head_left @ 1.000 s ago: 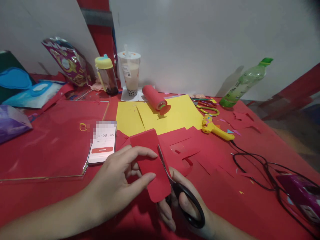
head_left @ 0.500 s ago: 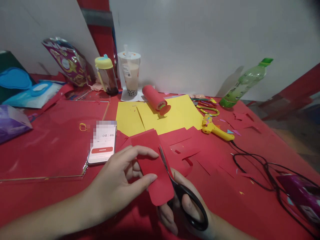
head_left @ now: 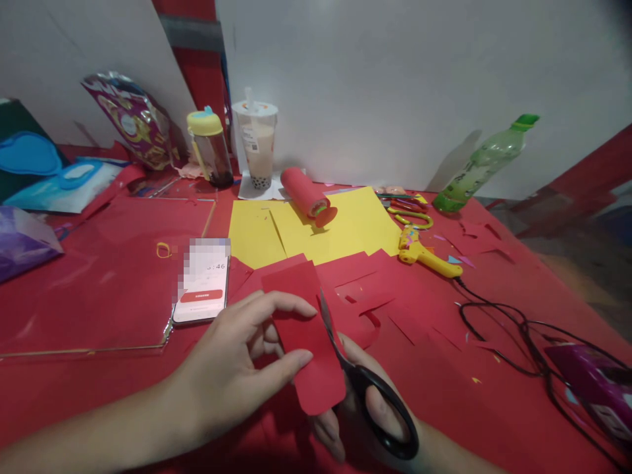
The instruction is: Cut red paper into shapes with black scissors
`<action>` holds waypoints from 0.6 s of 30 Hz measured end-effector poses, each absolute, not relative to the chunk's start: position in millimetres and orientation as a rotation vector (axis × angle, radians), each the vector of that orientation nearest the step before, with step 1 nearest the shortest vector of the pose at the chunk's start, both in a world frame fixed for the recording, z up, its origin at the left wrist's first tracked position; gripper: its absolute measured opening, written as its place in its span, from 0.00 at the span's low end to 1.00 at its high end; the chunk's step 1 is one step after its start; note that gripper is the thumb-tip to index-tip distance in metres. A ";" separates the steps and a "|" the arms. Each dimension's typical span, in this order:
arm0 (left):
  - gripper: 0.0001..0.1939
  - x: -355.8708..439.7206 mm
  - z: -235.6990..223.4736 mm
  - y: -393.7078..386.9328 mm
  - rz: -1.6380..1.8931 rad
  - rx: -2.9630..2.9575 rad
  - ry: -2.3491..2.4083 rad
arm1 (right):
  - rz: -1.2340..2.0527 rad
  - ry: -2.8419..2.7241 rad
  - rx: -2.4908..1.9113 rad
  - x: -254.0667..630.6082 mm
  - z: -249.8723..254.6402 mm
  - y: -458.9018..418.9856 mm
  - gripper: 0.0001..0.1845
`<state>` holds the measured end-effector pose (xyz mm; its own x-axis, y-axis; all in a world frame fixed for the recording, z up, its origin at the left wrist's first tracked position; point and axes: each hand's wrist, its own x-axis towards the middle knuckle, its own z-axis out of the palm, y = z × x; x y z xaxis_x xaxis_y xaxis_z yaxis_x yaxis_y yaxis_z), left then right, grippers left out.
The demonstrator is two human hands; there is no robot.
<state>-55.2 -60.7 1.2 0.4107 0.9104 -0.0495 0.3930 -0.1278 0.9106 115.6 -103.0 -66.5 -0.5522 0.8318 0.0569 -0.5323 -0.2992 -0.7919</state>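
Note:
My left hand (head_left: 232, 368) pinches a folded piece of red paper (head_left: 306, 336) between thumb and fingers, holding it just above the table. My right hand (head_left: 363, 415) grips black-handled scissors (head_left: 368, 388), fingers through the loops. The blades run along the paper's right edge, their tips near its upper part. The rounded lower end of the paper hangs over my right fingers.
A phone (head_left: 202, 280) showing a timer lies left of the paper. Behind are yellow sheets (head_left: 316, 230), a red paper roll (head_left: 306, 192), a yellow glue gun (head_left: 424, 253) with black cable (head_left: 503, 329), a bubble tea cup (head_left: 257, 145), a green bottle (head_left: 481, 164). Red scraps cover the red table (head_left: 99, 289).
The paper and scissors have drifted slightly right and down. The scissors have worked a little further up the paper's right edge.

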 end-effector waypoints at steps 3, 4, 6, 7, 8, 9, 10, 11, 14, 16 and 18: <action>0.10 -55.2 -0.3 -61.4 0.689 1.698 1.115 | 1.954 -0.973 -0.441 114.8 -66.3 -103.1 0.27; 0.10 -54.9 -0.4 -61.4 0.691 1.692 1.109 | 1.957 -0.970 -0.422 114.7 -66.3 -103.0 0.26; 0.10 -54.1 0.2 -61.1 0.697 1.684 1.097 | 1.966 -0.965 -0.386 114.7 -66.5 -102.8 0.24; 0.10 -53.7 0.7 -60.9 0.697 1.684 1.094 | 1.964 -0.964 -0.370 114.8 -66.6 -102.7 0.23; 0.10 -53.3 1.3 -60.6 0.696 1.684 1.094 | 1.958 -0.962 -0.358 114.8 -66.7 -102.7 0.22; 0.10 -53.1 2.0 -60.3 0.692 1.683 1.092 | 1.957 -0.959 -0.349 114.8 -66.8 -102.7 0.22; 0.10 -52.9 2.7 -60.1 0.686 1.681 1.093 | 1.962 -0.956 -0.347 114.8 -66.9 -102.8 0.21; 0.10 -52.8 3.4 -59.9 0.683 1.677 1.094 | 1.970 -0.952 -0.349 114.7 -66.8 -103.1 0.22; 0.09 -52.8 5.3 -59.9 0.676 1.662 1.085 | 1.995 -0.919 -0.380 113.6 -66.0 -104.2 0.24; 0.09 -53.2 5.9 -60.2 0.671 1.663 1.078 | 1.989 -0.885 -0.369 112.7 -65.6 -104.9 0.23; 0.09 -53.6 5.7 -60.6 0.676 1.679 1.066 | 1.992 -0.867 -0.338 112.0 -65.7 -105.2 0.22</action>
